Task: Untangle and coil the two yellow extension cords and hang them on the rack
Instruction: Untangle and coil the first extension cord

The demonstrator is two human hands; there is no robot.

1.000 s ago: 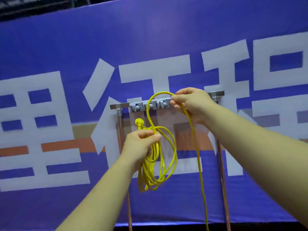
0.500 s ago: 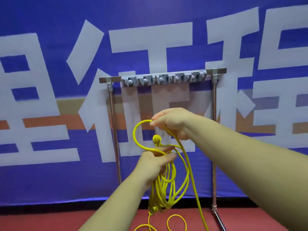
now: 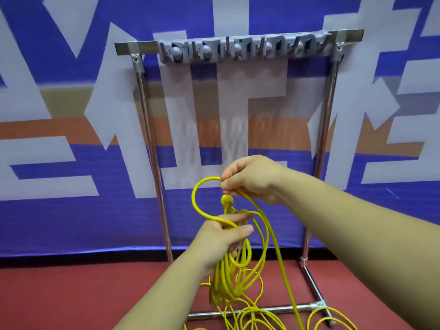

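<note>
As the head view is my only source, all findings rest on it. The left hand [image 3: 219,241] has thumb and fingers curled round the gathered coil [image 3: 223,287], which hangs below them. The plug [image 3: 226,201] stands just above those fingers. The right hand [image 3: 252,179] pinches the cord [image 3: 193,196] between thumb and fingertips, just above the left fingers, with an open loop bowing out to their left. More cord lies loose on the floor [image 3: 71,294] below both hands. The rack [image 3: 238,50] is well above the fingers, with nothing hung on it.

Risk, in my judgement: the floor slack looks tangled, so a quick pull could tighten a knot, drag turns out of the left grip, or catch the rack's foot.

Change: a second ago the right fingers held the loop up at the rack's hooks. They are now down near the left hand, and the loop is unhung.
</note>
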